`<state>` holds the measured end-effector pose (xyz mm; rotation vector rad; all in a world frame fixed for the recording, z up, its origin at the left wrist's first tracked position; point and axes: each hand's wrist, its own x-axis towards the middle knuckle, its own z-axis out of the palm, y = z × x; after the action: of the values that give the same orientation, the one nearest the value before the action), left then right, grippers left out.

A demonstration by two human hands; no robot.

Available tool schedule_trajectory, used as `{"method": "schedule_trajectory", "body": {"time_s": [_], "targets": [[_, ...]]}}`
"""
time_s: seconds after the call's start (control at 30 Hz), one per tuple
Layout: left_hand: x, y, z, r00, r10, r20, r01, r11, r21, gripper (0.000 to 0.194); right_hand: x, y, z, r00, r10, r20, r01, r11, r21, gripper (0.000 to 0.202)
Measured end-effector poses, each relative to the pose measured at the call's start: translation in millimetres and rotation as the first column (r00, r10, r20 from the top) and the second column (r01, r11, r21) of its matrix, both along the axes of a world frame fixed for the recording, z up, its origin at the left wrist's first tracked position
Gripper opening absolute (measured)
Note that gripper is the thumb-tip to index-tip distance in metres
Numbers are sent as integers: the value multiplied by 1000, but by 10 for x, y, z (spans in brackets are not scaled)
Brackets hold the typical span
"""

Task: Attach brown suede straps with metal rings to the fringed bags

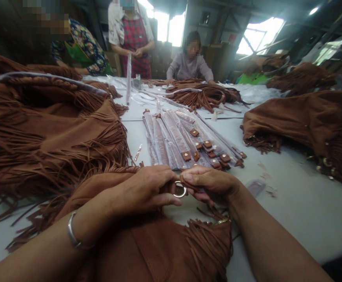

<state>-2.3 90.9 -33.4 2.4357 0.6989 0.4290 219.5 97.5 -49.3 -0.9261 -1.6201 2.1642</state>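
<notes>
A brown fringed bag (147,250) lies right in front of me, below both hands. My left hand (155,188) is closed at a round metal ring (180,189), with its thumb below and fingers behind the ring. A brown leather strap end is pinched between the thumb and fingers of my right hand (208,182), just beside the ring. Beyond the hands lies a pile of plastic-wrapped brown straps (173,137) with metal snaps on their tabs.
Large fringed brown bags (50,129) fill the left, and another bag (300,121) lies at the right on the white table (300,211). Across it, a person in a checked apron (134,39) stands between two others. A fringed bundle (200,94) lies at the far side.
</notes>
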Motion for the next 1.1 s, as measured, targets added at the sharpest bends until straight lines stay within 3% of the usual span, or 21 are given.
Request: {"method": "schedule_trajectory", "body": {"time_s": [0.13,0.4,0.6,0.87,1.1], "targets": [[-15,-10,-15,992,90,90,-79,990,-118,32,-4,14,-15,999,-32,-28,32,999,29,38],[2,17,-27,985,-29,173,39,998,-54,24,4,20,-40,999,-42,-1,42,999,24,39],[7,-28,-15,989,41,140,-30,997,-76,20,-20,7,-32,1000,-8,-9,8,1000,25,36],[15,-26,-11,990,100,94,-74,966,-247,25,-44,26,-43,1000,14,-4,-14,999,-32,36],[-29,43,-9,995,33,90,15,875,-484,32,-36,57,-142,995,92,-34,-95,989,-109,37]]}}
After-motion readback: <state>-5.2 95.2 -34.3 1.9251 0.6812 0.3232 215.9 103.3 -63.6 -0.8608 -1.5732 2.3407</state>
